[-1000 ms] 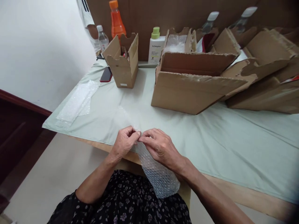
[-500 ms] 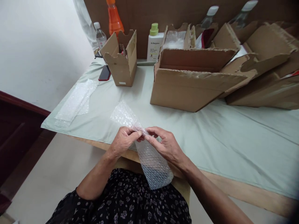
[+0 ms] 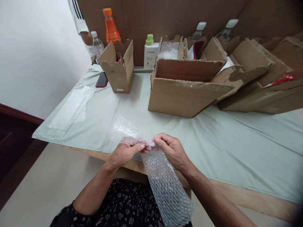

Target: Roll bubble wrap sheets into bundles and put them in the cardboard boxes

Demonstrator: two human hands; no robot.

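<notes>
A clear bubble wrap piece (image 3: 168, 186) is stretched between my hands at the table's front edge. Its lower part hangs down over my lap, and the upper part lies over the cloth beyond my fingers. My left hand (image 3: 129, 153) pinches the gathered middle between thumb and fingers. Close beside it, my right hand (image 3: 171, 149) grips the gathered edge with thumb and forefinger. More flat bubble wrap pieces (image 3: 71, 108) lie on the left of the table.
Cardboard boxes (image 3: 184, 97) line the back right, and a small box (image 3: 119, 75) stands left of them. Near it are a phone (image 3: 101, 79), an orange bottle (image 3: 111, 30) and a white bottle (image 3: 151, 55). Another person's arm (image 3: 86, 37) shows at the back left.
My right hand has moved slightly away from my left, spreading the gathered wrap. The hanging part reaches lower and further right. The view has shifted, and more of the other person shows.
</notes>
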